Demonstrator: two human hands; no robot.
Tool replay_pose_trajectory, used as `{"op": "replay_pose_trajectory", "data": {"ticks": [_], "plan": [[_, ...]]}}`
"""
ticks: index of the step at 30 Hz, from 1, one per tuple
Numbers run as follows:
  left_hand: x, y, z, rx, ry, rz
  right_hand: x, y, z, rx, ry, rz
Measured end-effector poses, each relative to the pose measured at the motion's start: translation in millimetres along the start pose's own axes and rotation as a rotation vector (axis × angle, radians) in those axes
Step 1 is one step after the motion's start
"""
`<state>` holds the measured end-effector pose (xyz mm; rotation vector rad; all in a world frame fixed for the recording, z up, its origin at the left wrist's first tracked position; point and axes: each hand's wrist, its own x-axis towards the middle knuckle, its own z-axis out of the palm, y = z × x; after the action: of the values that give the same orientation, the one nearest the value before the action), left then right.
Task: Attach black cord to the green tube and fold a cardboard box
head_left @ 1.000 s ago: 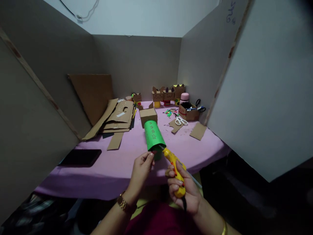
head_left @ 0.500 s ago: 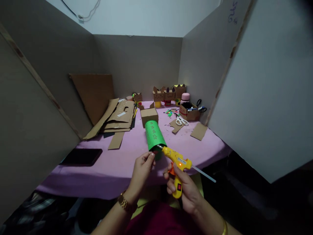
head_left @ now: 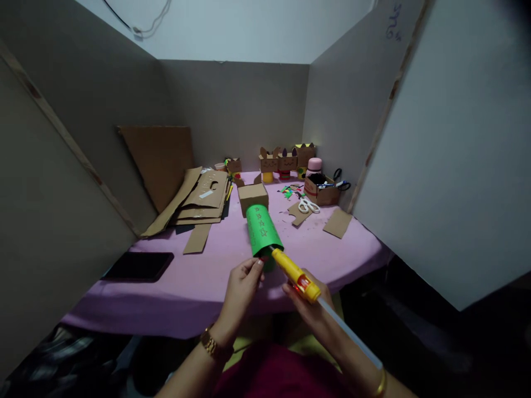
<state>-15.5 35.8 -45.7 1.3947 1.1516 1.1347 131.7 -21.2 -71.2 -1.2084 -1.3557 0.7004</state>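
My right hand (head_left: 312,301) is wrapped round a yellow hot glue gun (head_left: 290,269), with a long clear glue stick (head_left: 350,333) running out of its back. The gun's nozzle is at the open lower end of a green paper tube (head_left: 262,228) marked with drawn stars. This tube lies on the table, joined to a cardboard box head (head_left: 253,197) with pointed ears. Beside the tube's near rim, my left hand (head_left: 244,279) is closed in a pinch on a small dark red piece (head_left: 264,258), mostly hidden by the fingers.
On the pink-covered table (head_left: 232,276), stacked cardboard (head_left: 203,196) and a black tablet (head_left: 139,266) lie left. White scissors (head_left: 309,205), cardboard scraps (head_left: 338,223) and a box of tools (head_left: 321,190) sit right. Several cardboard animal figures (head_left: 286,161) stand at the back.
My right hand has rolled the glue gun, so its top now faces me and the glue stick points down toward my forearm. The left hand and the tube have hardly moved.
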Motion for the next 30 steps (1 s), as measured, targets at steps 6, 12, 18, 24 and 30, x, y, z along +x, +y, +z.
{"op": "replay_pose_trajectory", "data": {"ticks": [6, 12, 18, 24, 30], "plan": [[1, -1, 0, 0.004, 0.014, 0.0, 14, -4, -20, -0.538, -0.086, -0.37], [2, -2, -1, 0.006, 0.012, -0.002, 22, 0, -34, -0.928, -0.007, -0.642], [2, -2, -1, 0.012, 0.002, 0.005, 24, 4, -42, -0.988, -0.004, -0.694], [3, -4, 0, 0.021, 0.001, 0.003, 28, 2, -37, -1.003, -0.082, -0.682], [3, -4, -1, 0.015, -0.004, 0.002, 32, -4, -37, -0.948, -0.043, -0.673]]}}
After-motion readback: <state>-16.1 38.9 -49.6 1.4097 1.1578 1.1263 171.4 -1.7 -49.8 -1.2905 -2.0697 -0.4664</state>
